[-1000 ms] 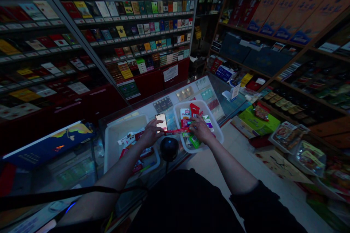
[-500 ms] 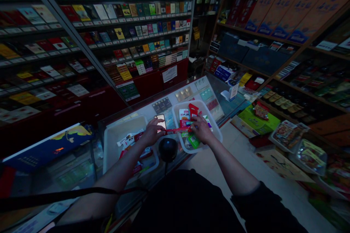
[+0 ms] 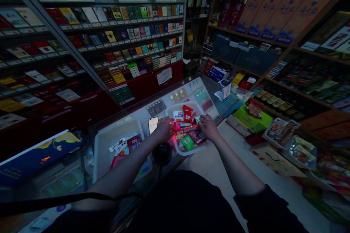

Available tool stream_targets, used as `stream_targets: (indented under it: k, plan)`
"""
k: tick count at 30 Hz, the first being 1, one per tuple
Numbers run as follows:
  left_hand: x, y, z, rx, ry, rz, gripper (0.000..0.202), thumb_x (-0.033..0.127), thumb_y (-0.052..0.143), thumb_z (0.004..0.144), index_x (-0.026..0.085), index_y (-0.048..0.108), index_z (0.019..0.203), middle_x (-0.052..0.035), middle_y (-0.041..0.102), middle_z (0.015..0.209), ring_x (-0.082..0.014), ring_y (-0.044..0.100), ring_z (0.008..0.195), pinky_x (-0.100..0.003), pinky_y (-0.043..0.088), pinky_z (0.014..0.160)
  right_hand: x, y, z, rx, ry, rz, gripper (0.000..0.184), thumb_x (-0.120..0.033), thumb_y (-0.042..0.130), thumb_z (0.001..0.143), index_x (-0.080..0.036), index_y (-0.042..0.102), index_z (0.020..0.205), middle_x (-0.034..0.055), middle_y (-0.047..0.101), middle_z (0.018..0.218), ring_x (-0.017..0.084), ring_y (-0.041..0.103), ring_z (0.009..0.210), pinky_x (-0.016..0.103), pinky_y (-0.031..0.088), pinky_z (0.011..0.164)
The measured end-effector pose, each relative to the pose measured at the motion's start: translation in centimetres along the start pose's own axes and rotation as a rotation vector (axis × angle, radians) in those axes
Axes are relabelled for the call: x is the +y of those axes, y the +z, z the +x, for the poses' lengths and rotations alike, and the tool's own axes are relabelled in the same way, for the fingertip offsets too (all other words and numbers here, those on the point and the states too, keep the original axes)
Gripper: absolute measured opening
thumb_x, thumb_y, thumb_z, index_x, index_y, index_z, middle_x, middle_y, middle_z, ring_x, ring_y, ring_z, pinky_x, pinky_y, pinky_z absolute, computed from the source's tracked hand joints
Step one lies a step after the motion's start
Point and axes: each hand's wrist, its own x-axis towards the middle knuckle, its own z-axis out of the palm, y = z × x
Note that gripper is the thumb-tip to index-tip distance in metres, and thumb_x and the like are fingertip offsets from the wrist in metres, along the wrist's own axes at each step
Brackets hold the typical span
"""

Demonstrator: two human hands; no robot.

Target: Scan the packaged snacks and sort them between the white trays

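Has brought the long red packet (image 3: 186, 127) from left of the white tray (image 3: 188, 152) to just above it, left hand (image 3: 164, 129) at its left rim, right hand (image 3: 209, 127) over its right side, fingers of both clamped on the ends.

A glass display counter (image 3: 188, 89) carries two white plastic trays: one tray (image 3: 181, 104) lies directly beneath the left hand (image 3: 164, 130) and right hand (image 3: 209, 127), which grip a long red packet (image 3: 186, 127). The other tray (image 3: 108, 149) sits just left of that grip. A lit smartphone (image 3: 153, 125) lies beside the left hand, and a small white sign stand (image 3: 225, 93) sits well beyond the right.
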Motion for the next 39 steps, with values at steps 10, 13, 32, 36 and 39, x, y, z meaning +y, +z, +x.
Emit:
stream_targets:
  k: [10,13,32,36,39]
  plan:
    - [4.2,1.3,1.7,-0.086,-0.037,0.095,0.021,0.024,0.061,0.086,0.024,0.081,0.09,-0.0064,0.052,0.154,-0.0422,0.035,0.147,-0.067,0.026,0.118,2.5,-1.4,-1.1,-0.037,0.053,-0.191,0.024,-0.018,0.056,0.091,-0.015,0.079,0.09,0.0165,0.07,0.127,0.027,0.058,0.127,0.047,0.026,0.124]
    - [3.9,1.3,1.7,-0.051,-0.05,0.088,0.02,0.026,0.064,0.085,0.025,0.081,0.096,-0.0061,0.053,0.153,-0.0417,0.037,0.146,-0.065,0.029,0.117,2.8,-1.5,-1.1,-0.022,0.081,-0.183,0.022,-0.02,0.059,0.09,-0.015,0.08,0.094,0.0167,0.071,0.125,0.028,0.057,0.129,0.046,0.029,0.123]
    - [-1.6,-2.8,-8.5,0.286,-0.245,-0.096,0.021,0.03,0.061,0.089,0.021,0.074,0.103,-0.0119,0.065,0.136,-0.0301,0.059,0.128,-0.051,0.046,0.112,-4.9,0.5,2.8,0.079,-0.17,0.066,0.015,-0.024,0.061,0.089,-0.018,0.076,0.088,0.0153,0.069,0.12,0.029,0.058,0.119,0.046,0.043,0.109]
    - [-3.9,-3.1,-12.3,0.306,-0.336,-0.076,0.025,0.034,0.057,0.091,0.021,0.073,0.106,-0.0122,0.067,0.134,-0.0295,0.061,0.126,-0.049,0.047,0.111,-8.5,1.7,3.1,0.021,-0.206,0.092,0.016,-0.024,0.064,0.088,-0.016,0.077,0.092,0.0171,0.067,0.127,0.032,0.054,0.127,0.05,0.037,0.115]
    - [-5.7,-3.4,-15.2,0.305,-0.361,-0.055,0.029,0.038,0.053,0.094,0.021,0.073,0.108,-0.0124,0.069,0.13,-0.0284,0.064,0.121,-0.047,0.048,0.108,-11.2,2.8,3.0,-0.016,-0.253,0.095,0.015,-0.022,0.064,0.088,-0.017,0.077,0.092,0.0162,0.067,0.128,0.034,0.052,0.131,0.053,0.035,0.116]
